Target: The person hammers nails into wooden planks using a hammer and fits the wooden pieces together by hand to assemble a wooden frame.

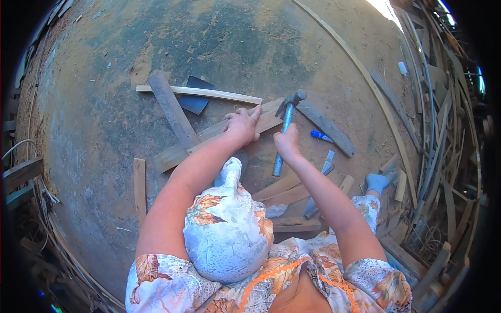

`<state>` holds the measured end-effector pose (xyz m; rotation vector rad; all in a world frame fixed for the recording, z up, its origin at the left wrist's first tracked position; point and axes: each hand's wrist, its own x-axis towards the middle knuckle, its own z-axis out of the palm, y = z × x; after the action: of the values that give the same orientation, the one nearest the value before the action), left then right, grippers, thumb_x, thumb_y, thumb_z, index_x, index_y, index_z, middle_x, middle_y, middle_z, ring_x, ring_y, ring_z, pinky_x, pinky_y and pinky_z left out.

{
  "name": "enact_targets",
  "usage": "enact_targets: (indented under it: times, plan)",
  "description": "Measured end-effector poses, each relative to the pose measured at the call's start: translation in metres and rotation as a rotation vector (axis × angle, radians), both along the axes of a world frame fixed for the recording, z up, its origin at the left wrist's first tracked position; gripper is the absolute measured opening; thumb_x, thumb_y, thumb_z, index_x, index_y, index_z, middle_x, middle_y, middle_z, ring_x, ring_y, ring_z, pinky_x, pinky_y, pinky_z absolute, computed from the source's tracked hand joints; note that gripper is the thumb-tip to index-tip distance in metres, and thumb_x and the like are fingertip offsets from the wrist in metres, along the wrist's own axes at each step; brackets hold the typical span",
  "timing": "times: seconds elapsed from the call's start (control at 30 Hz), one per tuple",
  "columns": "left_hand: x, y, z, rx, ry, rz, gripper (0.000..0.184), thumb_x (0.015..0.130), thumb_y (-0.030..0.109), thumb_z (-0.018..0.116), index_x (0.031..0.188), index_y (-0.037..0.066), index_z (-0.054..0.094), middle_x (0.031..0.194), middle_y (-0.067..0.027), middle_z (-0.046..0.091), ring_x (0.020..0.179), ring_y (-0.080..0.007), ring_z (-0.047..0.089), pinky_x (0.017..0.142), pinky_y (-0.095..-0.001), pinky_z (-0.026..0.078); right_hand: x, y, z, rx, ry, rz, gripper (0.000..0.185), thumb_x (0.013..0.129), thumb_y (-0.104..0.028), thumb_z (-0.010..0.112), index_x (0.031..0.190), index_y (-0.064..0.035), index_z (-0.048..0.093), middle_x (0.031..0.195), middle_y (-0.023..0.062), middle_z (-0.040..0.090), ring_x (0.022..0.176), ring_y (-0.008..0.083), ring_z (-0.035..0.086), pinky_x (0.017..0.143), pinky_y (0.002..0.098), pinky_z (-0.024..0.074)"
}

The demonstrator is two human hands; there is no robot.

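My right hand (287,142) is closed around the blue handle of a claw hammer (287,123). The hammer's head is uppermost, over the far end of a pale wooden board (269,121). On that board lies my left hand (242,126), fingers spread, its index fingertip at the end of a thin wooden strip (224,95). The strip runs left across a weathered grey plank (172,109) and a dark flat piece (194,103). Whether the left fingers press a nail or anything small cannot be seen.
Right of the hammer lie another grey plank (326,128) and a blue marker (321,136). Wood offcuts (295,224) surround my legs. A long thin batten (360,65) curves along the right, before a pile of scrap wood (449,141). A short slat (140,188) lies at left.
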<state>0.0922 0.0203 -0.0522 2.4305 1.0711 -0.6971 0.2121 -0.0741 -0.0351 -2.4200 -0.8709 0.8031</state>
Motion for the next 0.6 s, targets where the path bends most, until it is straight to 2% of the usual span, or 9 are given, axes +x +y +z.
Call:
enact_targets:
  times: [0.03,0.1,0.33,0.4,0.53,0.6]
  plan:
    - [0.000,0.000,0.000,0.000,0.001,0.000,0.099,0.078,0.050,0.064,0.152,0.016,0.007,0.128,-0.0312,0.042,0.103,-0.0536,0.055,0.087,-0.0609,0.045,-0.003,-0.001,0.002,0.000,0.001,0.000,0.027,0.071,-0.006,0.056,0.092,0.0079,0.046,0.083,0.0276,0.060,0.076,0.0420,0.063,0.071,0.0482,0.0499]
    - [-0.001,0.000,0.002,-0.015,0.001,0.007,0.099,0.078,0.049,0.064,0.152,0.016,0.006,0.129,-0.0320,0.042,0.104,-0.0555,0.054,0.087,-0.0606,0.045,-0.010,0.000,0.009,-0.060,0.018,-0.043,0.030,0.072,-0.009,0.057,0.094,0.0069,0.046,0.088,0.0299,0.061,0.087,0.0464,0.061,0.083,0.0488,0.0461]
    - [0.000,-0.003,0.004,0.003,-0.006,0.005,0.100,0.078,0.048,0.065,0.152,0.016,0.006,0.129,-0.0324,0.041,0.104,-0.0564,0.053,0.088,-0.0601,0.045,-0.023,-0.004,0.008,-0.134,-0.059,-0.061,0.034,0.075,-0.012,0.058,0.100,0.0045,0.043,0.091,0.0287,0.062,0.088,0.0444,0.063,0.080,0.0499,0.0481]
    - [-0.001,-0.002,0.003,-0.003,-0.012,0.007,0.100,0.077,0.048,0.066,0.152,0.017,0.007,0.129,-0.0318,0.042,0.104,-0.0553,0.053,0.088,-0.0600,0.045,-0.030,-0.006,0.003,-0.080,-0.090,-0.112,0.033,0.074,-0.012,0.059,0.098,0.0041,0.043,0.084,0.0287,0.059,0.084,0.0458,0.060,0.076,0.0500,0.0463]
    - [0.000,-0.006,-0.001,0.014,-0.046,0.022,0.100,0.077,0.049,0.066,0.152,0.018,0.007,0.130,-0.0306,0.043,0.105,-0.0536,0.054,0.088,-0.0604,0.044,-0.035,-0.013,-0.006,-0.090,-0.106,-0.144,0.034,0.075,-0.013,0.059,0.101,0.0027,0.042,0.081,0.0268,0.060,0.081,0.0458,0.060,0.074,0.0514,0.0465]
    - [-0.001,-0.005,0.000,0.008,-0.034,0.032,0.101,0.076,0.049,0.066,0.152,0.019,0.008,0.130,-0.0295,0.043,0.107,-0.0520,0.054,0.089,-0.0601,0.044,-0.039,-0.015,-0.011,-0.036,-0.124,-0.178,0.033,0.075,-0.014,0.062,0.098,0.0016,0.044,0.077,0.0245,0.060,0.075,0.0445,0.061,0.071,0.0518,0.0463]
